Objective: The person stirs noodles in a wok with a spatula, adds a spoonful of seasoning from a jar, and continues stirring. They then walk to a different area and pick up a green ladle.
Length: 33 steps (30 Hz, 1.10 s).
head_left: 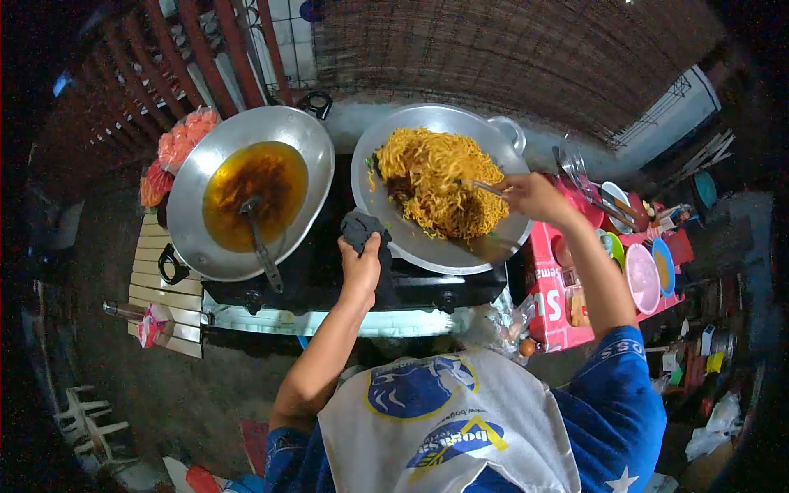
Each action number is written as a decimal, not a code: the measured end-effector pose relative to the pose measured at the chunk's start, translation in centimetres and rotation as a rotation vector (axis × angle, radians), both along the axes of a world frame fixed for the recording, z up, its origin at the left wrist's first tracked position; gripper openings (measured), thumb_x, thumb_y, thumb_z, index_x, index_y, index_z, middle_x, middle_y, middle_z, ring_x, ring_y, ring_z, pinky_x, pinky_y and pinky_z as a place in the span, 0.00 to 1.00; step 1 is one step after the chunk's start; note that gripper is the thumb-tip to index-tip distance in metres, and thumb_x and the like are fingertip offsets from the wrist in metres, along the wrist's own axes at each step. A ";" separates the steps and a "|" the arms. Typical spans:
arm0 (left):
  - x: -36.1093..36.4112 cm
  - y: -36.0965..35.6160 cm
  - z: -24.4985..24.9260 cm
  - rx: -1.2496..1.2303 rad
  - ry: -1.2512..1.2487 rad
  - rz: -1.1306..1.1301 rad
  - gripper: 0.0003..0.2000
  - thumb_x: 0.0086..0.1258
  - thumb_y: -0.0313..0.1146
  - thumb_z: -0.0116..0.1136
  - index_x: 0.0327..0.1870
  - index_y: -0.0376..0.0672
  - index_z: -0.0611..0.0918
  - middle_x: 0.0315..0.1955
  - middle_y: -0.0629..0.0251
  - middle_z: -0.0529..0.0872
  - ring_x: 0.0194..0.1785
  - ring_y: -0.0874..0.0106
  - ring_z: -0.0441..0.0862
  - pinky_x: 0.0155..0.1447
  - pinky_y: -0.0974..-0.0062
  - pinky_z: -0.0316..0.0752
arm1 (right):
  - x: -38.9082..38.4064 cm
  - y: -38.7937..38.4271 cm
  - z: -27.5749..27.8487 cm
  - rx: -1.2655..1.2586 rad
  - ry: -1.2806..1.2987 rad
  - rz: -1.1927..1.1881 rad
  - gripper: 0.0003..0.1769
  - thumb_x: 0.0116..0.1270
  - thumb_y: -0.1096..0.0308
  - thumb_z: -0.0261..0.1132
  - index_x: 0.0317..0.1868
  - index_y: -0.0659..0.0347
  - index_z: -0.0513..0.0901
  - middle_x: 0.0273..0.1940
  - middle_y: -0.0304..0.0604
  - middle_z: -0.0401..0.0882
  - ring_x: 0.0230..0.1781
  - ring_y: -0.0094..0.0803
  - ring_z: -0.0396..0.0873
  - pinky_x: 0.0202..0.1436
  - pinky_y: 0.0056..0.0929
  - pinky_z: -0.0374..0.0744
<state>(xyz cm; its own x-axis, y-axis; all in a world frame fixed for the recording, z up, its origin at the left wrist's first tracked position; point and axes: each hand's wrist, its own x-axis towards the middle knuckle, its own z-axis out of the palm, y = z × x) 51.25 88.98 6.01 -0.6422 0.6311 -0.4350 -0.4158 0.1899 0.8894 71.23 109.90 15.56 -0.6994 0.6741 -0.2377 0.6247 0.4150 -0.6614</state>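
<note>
My left hand (360, 267) is closed around a dark cloth (362, 230), pressed against the near-left rim of the right-hand wok (440, 261). Yellow noodles (440, 177) are heaped in that wok, with a few green bits at the left. My right hand (526, 197) grips the thin handle of a metal cooking utensil (489, 189) at the right side of the heap. Its head is hidden among the noodles, some of which are blurred by motion.
A second wok (189, 197) at left holds brown-yellow oil (255, 193) and a ladle (261, 246). Both woks stand on a black stove (329, 287). Orange bags (193, 135) lie behind the left wok. At right, a pink box (549, 287) adjoins several bowls, including a pink bowl (642, 279).
</note>
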 end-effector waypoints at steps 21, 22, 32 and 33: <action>-1.7 -1.2 -1.2 0.293 -0.231 -0.074 0.20 0.61 0.35 0.56 0.54 0.43 0.68 0.47 0.67 0.74 0.51 0.74 0.69 0.56 0.76 0.62 | -9.1 -5.4 -6.0 0.516 -0.321 -0.005 0.22 0.49 0.76 0.55 0.48 0.53 0.76 0.32 0.53 0.78 0.33 0.46 0.77 0.38 0.40 0.75; -1.7 -1.1 -1.6 0.272 -0.201 -0.059 0.20 0.61 0.34 0.56 0.54 0.43 0.67 0.47 0.67 0.73 0.50 0.74 0.69 0.56 0.77 0.62 | -8.5 -4.3 -5.5 0.529 -0.253 0.017 0.21 0.51 0.75 0.55 0.48 0.53 0.76 0.32 0.54 0.78 0.33 0.46 0.77 0.38 0.40 0.75; -0.8 -0.7 -1.5 0.205 -0.135 0.007 0.20 0.62 0.37 0.54 0.54 0.43 0.67 0.47 0.67 0.72 0.51 0.74 0.68 0.56 0.76 0.60 | 0.6 -1.8 8.6 0.456 -0.291 0.281 0.14 0.52 0.72 0.55 0.40 0.58 0.80 0.25 0.50 0.78 0.27 0.37 0.78 0.31 0.29 0.74; -0.7 -0.8 -1.3 0.201 -0.137 0.002 0.20 0.62 0.37 0.54 0.54 0.43 0.67 0.47 0.67 0.72 0.51 0.74 0.68 0.56 0.76 0.60 | 0.7 -2.5 9.5 0.488 -0.426 0.354 0.11 0.51 0.70 0.57 0.37 0.57 0.81 0.27 0.47 0.79 0.29 0.37 0.78 0.33 0.30 0.75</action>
